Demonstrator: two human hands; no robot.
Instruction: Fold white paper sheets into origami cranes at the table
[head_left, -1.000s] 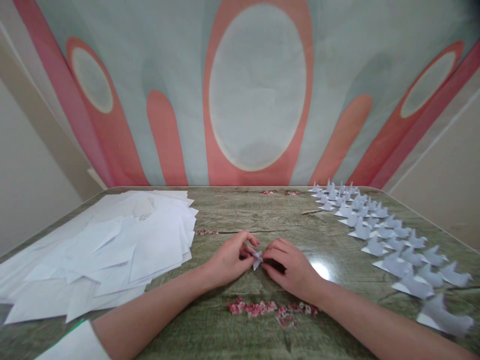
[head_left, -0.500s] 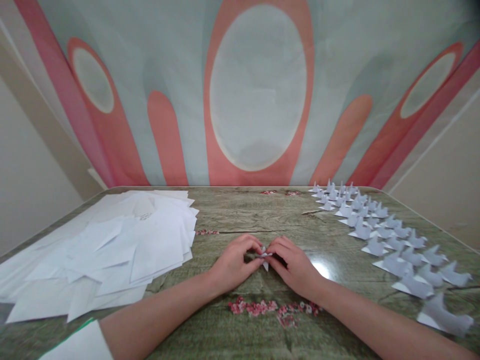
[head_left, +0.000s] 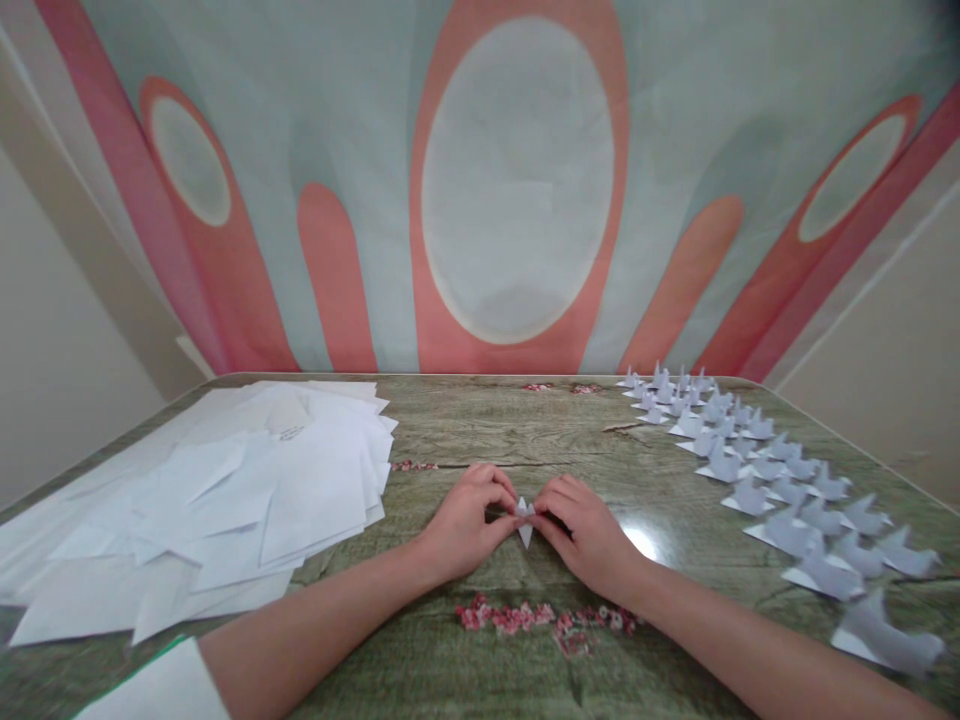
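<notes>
Between my two hands, a small white folded paper bird [head_left: 526,524] is held just above the middle of the table. My left hand [head_left: 474,515] pinches its left side between thumb and fingers. On its right side, the thumb and fingers of my right hand [head_left: 583,525] pinch it too. One pointed end of the paper faces toward me and another short point stands up between the fingertips. The edges under the fingertips are hidden.
A wide, loose pile of white paper sheets [head_left: 322,490] covers the table's left side. Several finished folded paper birds [head_left: 791,530] stand in rows along the right. The wood-grain table [head_left: 465,420] bears pink flower prints [head_left: 510,614] and meets a patterned backdrop [head_left: 517,180] behind.
The paper bird has turned slightly, so its near point shows longer and straighter toward me. Both hands have shifted only a little and keep pinching it.
</notes>
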